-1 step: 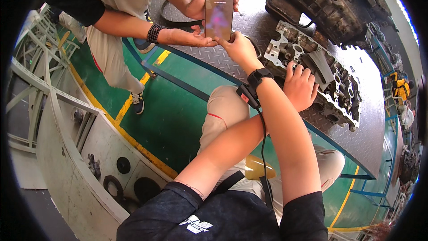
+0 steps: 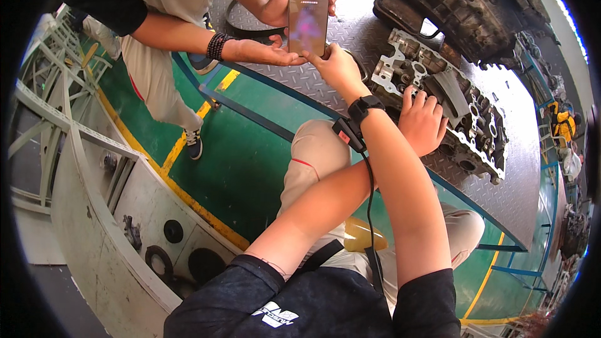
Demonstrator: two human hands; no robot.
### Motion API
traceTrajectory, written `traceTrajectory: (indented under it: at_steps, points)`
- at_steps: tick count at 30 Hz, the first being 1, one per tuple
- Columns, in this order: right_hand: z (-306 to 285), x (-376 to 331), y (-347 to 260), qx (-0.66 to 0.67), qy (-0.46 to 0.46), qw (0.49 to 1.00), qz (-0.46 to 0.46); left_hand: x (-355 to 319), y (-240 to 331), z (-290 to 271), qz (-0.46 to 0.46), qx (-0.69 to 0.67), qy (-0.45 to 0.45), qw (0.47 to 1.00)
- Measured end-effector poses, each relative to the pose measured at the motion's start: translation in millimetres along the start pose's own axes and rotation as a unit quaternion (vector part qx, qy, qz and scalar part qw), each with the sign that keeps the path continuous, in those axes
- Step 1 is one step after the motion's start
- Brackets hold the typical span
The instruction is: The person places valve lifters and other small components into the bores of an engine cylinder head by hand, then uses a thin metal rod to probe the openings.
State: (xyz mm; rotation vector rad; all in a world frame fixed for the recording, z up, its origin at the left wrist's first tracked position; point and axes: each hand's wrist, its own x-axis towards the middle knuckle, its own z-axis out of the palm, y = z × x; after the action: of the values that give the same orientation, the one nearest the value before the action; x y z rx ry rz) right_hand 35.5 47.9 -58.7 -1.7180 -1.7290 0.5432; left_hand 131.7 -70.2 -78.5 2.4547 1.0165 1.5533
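Moved since the earlier frame: nothing I can make out; both my hands, the phone and the metal parts match it.

Item: one phone (image 2: 307, 19), screen lit, tilted toward me above the table's near edge. Borne by a co-worker's two hands, one (image 2: 263, 52) under its lower end, the other (image 2: 275, 9) at its upper left.

Item: my right hand (image 2: 339, 70), crossed over to the left. Thumb stretched to the phone's lower end, remaining fingers bent and partly hidden. Whether it pinches the phone or merely touches it, I cannot tell. A black wristband (image 2: 365, 107) sits at the wrist, with a corded small black box (image 2: 349, 134) beside it.

Item: my left hand (image 2: 421, 125), forearm passing beneath my right. Palm down, fingers spread over the near side of the cylinder head, gripping nothing.

Item: one cylinder head (image 2: 481, 134), lying on the tread-plate table (image 2: 513, 178), a curved grey piece (image 2: 446, 94) on top.

Item: one dark engine housing (image 2: 454, 6), beyond the head; one black belt (image 2: 241, 28), behind the phone.

Condition, by my judgement: phone lit and reached, contact at its lower end under way. Outstanding: phone not yet released by either party; no tool in my hands; head not lifted.
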Motion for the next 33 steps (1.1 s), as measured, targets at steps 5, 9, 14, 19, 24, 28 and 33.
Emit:
traceTrajectory:
  at_steps: [5,9,14,19,24,28,33]
  points:
    - [5.0,4.4,5.9,0.010,0.010,1.000,-0.001,-0.7,-0.5,1.3,0.005,-0.004,0.010,1.000]
    - [6.6,5.3,8.2,0.027,0.013,1.000,-0.008,-1.1,-0.8,0.6,0.010,0.002,0.011,1.000]
    - [-0.8,4.5,0.0,0.007,-0.018,1.000,0.021,-2.4,-2.4,1.3,0.007,-0.001,0.007,1.000]
    - [2.2,2.0,1.2,0.013,-0.051,0.998,0.045,-3.5,-3.8,0.5,0.007,0.004,0.005,1.000]
    - [7.6,2.7,14.4,0.072,0.002,0.997,0.040,-3.6,-2.5,2.8,0.012,0.000,0.004,1.000]
    - [-15.2,-17.1,-4.5,0.164,0.114,0.978,0.062,-5.4,-4.9,1.1,0.013,-0.004,0.006,1.000]
    - [-8.7,-23.8,18.1,0.082,0.067,0.994,-0.015,-5.2,-0.7,4.5,0.019,0.010,0.011,1.000]
